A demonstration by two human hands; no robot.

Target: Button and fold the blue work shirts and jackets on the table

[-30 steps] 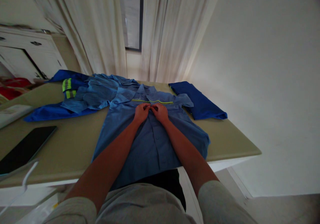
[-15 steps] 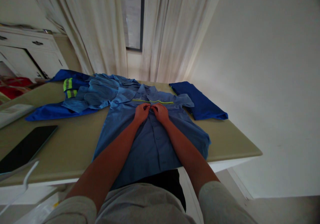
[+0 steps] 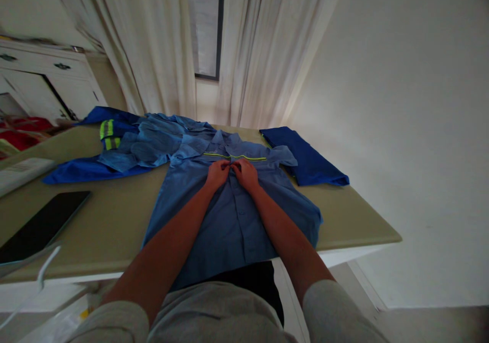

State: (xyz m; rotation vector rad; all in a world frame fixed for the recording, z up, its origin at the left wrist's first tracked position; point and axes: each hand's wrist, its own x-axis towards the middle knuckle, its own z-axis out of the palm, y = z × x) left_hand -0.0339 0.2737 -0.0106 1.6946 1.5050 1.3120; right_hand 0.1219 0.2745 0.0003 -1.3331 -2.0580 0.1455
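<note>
Our left hand (image 3: 218,174) and right hand (image 3: 245,174) nearly meet, narrowed fingertips pinching the button front of a short-sleeved, blue-grey cloth shirt (image 3: 229,226) spread face up along the front edge of an olive-topped table (image 3: 118,220). On the chest, just above the bright yellow piping (image 3: 250,158), we find a faint pale marking too small to read. We can make out no lettering on the flat white box (image 3: 28,172) at left, near a black slab-like phone (image 3: 46,223).

No text or number can be read.
</note>
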